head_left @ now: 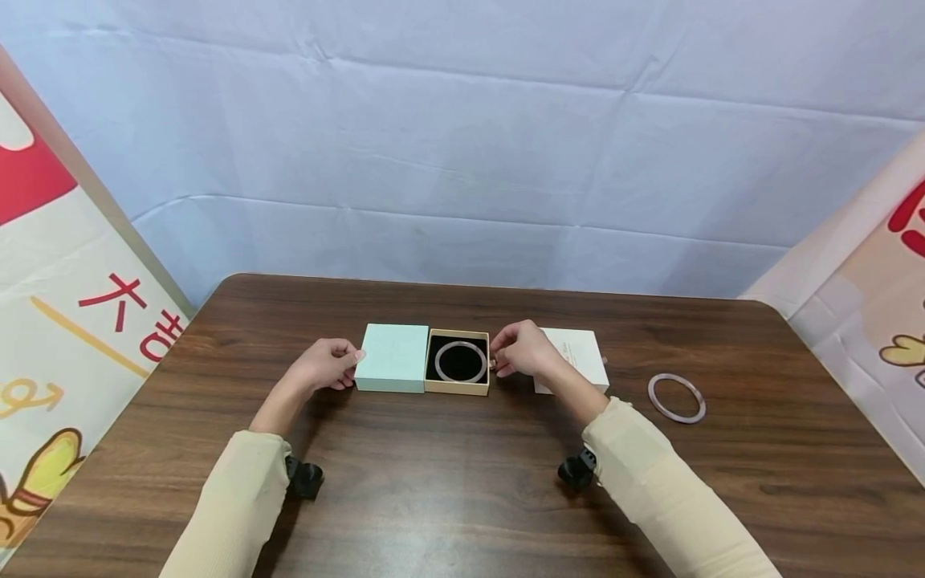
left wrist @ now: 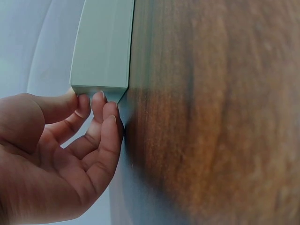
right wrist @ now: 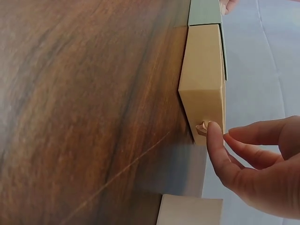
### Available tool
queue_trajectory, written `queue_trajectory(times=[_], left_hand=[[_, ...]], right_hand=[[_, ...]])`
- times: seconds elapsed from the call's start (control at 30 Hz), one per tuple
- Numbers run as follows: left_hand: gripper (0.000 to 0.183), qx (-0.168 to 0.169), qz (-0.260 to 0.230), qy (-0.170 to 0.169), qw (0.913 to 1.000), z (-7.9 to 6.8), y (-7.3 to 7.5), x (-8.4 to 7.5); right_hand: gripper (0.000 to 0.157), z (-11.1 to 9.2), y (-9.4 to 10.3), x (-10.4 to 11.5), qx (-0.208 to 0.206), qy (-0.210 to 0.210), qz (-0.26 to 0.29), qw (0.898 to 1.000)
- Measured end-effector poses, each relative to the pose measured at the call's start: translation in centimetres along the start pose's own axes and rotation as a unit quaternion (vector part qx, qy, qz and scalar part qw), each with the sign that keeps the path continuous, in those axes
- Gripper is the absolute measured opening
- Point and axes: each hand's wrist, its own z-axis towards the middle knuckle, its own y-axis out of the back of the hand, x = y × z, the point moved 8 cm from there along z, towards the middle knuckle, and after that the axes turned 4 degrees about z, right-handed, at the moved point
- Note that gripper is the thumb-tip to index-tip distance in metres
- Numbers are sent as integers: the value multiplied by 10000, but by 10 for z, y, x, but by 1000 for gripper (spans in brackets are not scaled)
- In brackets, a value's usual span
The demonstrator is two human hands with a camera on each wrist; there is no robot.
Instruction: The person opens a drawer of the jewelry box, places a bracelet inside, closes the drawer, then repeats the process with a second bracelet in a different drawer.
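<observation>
A mint-green box sleeve lies flat on the table. From its right side extends a tan drawer lined in black, and a pale lilac bangle rests inside. My left hand touches the sleeve's left end, its thumb at the upper corner and bent fingers against the end face. At the drawer's right end, my right hand has its fingertips beside a small ribbon tab. That tab shows next to the thumb in the right wrist view; no firm pinch on it is visible.
Just behind the right wrist lies a white box with faint printing and a small tab at its right side. Farther right, a second lilac bangle rests on the brown wooden table. Pale cloth hangs behind the table.
</observation>
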Motion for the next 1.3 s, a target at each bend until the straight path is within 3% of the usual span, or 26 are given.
queue_trajectory(times=[0.57, 1.3], left_hand=[[25, -45, 56, 41, 10000, -1, 1, 0], [25, 15, -12, -4, 10000, 1, 0, 0]], right_hand=[[10, 2, -7, -11, -13, -271, 20, 9996], [13, 7, -8, -17, -34, -105, -96, 9999]])
